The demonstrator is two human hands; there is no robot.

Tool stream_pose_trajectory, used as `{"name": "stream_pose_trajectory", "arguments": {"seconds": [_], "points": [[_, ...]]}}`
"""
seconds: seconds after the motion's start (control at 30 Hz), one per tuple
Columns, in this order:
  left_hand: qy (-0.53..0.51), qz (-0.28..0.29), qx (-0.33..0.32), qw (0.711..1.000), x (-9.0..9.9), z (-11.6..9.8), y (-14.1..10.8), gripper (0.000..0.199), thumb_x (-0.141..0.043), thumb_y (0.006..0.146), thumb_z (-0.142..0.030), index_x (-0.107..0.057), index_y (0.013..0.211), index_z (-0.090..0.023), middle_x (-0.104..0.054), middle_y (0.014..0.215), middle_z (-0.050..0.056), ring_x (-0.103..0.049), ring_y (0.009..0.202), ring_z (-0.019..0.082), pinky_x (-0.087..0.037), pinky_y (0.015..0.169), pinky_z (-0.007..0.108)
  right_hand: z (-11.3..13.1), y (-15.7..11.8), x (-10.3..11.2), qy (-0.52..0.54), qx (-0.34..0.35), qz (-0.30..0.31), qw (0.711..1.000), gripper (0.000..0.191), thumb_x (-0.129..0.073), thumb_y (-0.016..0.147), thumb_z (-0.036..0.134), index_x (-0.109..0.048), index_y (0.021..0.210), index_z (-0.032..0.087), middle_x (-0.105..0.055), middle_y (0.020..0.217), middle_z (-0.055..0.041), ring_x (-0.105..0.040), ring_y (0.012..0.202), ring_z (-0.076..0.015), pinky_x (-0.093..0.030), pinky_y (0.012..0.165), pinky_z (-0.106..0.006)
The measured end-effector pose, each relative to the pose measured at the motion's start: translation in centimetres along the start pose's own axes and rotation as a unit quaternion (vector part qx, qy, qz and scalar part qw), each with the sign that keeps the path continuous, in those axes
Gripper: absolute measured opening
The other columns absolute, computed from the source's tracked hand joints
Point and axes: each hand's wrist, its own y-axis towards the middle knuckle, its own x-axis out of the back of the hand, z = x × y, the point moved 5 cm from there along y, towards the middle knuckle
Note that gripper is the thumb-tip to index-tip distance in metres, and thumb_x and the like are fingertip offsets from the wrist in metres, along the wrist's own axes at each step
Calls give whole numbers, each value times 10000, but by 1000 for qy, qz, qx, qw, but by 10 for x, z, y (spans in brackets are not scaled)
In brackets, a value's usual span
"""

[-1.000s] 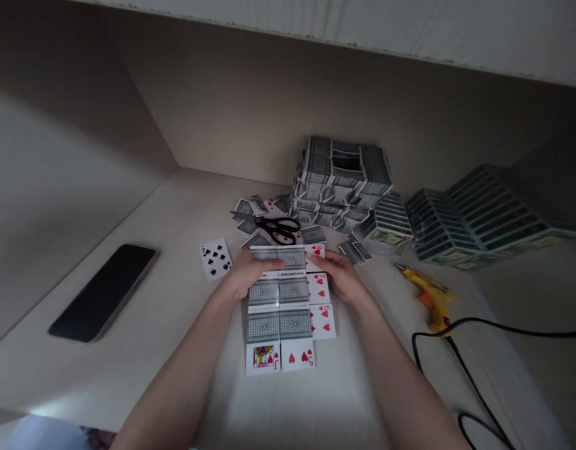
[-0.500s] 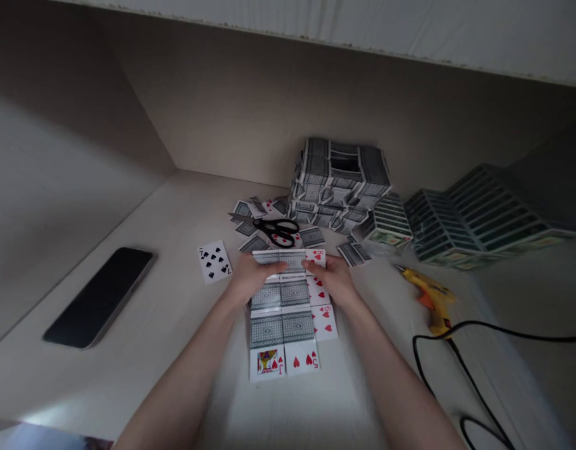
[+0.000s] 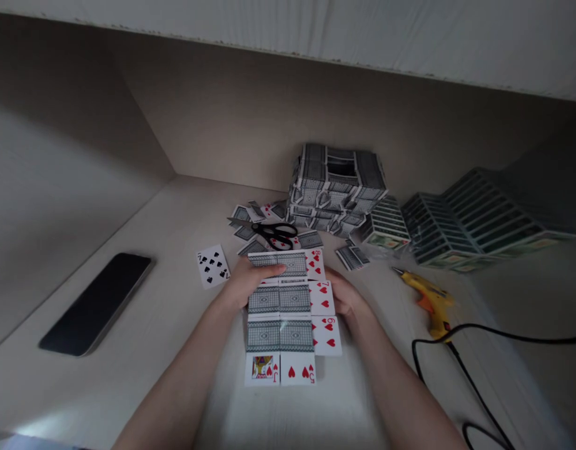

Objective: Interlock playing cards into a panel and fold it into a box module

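Note:
A flat panel of joined playing cards (image 3: 279,300) lies between my hands, mostly patterned backs, with heart faces along its right side and bottom and a jack at the lower left. My left hand (image 3: 250,280) grips its upper left edge, thumb on top and fingers beneath. At the upper right edge is my right hand (image 3: 346,294), its fingers curled and partly hidden under the cards. Black-handled scissors (image 3: 273,232) rest on scattered cards just beyond the panel. A single seven of spades (image 3: 212,266) lies to the left.
A phone (image 3: 96,304) lies at the left. Behind stands a box-like card structure (image 3: 338,181), with green-edged card stacks (image 3: 475,219) to its right. A yellow glue gun (image 3: 431,300) with a black cable (image 3: 517,336) is at the right. A shelf board (image 3: 316,31) hangs overhead.
My right thumb has come off the top of the cards, and that hand has slid down the right edge with its fingers underneath. The panel sits slightly nearer and flatter.

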Motion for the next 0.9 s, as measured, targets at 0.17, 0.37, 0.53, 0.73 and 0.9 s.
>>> {"name": "stream_pose_trajectory", "arguments": {"seconds": [0.17,0.37,0.53,0.73,0.9], "points": [[18,13,10,1000,-5,3,-1,407,-811,524,-251,-689,889,-120,-722,871,90,-667,714,218,-533,674,325,8,-1,-5,-15,45,12,999,429,-754,603,398,-662,962,182,-719,843,-52,-671,765,-216,-505,676,-307],[61,-7,-2,998,-2,4,0,400,-812,515,-264,-684,868,-125,-718,876,79,-655,711,209,-521,673,315,10,2,-3,-35,55,-12,998,337,-774,591,379,-696,833,158,-700,700,-29,-636,612,-157,-482,600,-260],[68,4,-8,998,-4,2,-1,391,-808,519,-277,-689,866,-145,-718,864,60,-651,701,204,-520,662,311,10,0,4,-46,30,-81,995,289,-817,504,357,-687,651,145,-632,535,7,-538,446,-99,-406,449,-208],[88,2,-18,996,-4,2,0,344,-795,540,-271,-696,844,-144,-716,830,56,-640,679,191,-509,639,288,14,-1,6,-76,31,-151,985,328,-828,449,380,-627,549,140,-528,427,41,-434,370,-69,-292,378,-206],[80,5,-27,996,-4,2,0,336,-792,546,-283,-693,834,-141,-713,829,54,-638,685,188,-506,630,281,17,-1,3,-120,63,-185,973,361,-805,467,434,-589,523,150,-468,396,60,-364,362,-59,-225,379,-215]]}}
